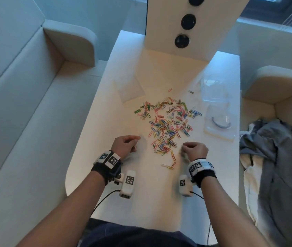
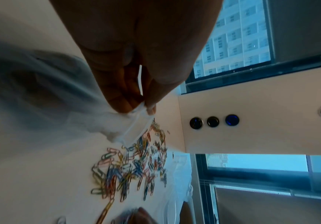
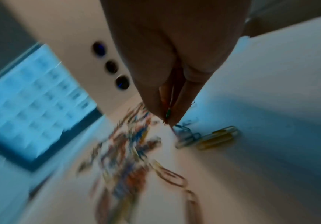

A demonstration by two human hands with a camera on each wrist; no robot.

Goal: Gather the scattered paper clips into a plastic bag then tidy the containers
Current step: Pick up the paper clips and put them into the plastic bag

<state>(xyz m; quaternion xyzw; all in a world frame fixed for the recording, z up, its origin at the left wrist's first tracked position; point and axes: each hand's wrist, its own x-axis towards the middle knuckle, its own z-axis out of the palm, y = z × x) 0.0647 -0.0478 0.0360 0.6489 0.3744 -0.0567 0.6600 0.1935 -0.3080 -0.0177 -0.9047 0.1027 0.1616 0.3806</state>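
- White table w/ rounded near corners, cream sofa benches on both sides, window w/ buildings outside in the left wrist view
- Pile of coloured wire paper clips scattered mid-table, just ahead of both hands; a few strays lie nearer the person
- Left hand at near-left edge of the pile, fingers curled, pinching the rim of a small clear plastic bag; bag hangs just above the clips in the left wrist view, barely visible from the head view
- Right hand at near-right edge of the pile, fingertips pinched on a few paper clips (green one shows betw. the fingers in the right wrist view, blurred)
- Clear plastic containers on the right side of the table, beside the pile, apart from it
- Flat clear plastic sheet or bag on the left side, beyond the pile
- Grey cloth heaped on the right bench
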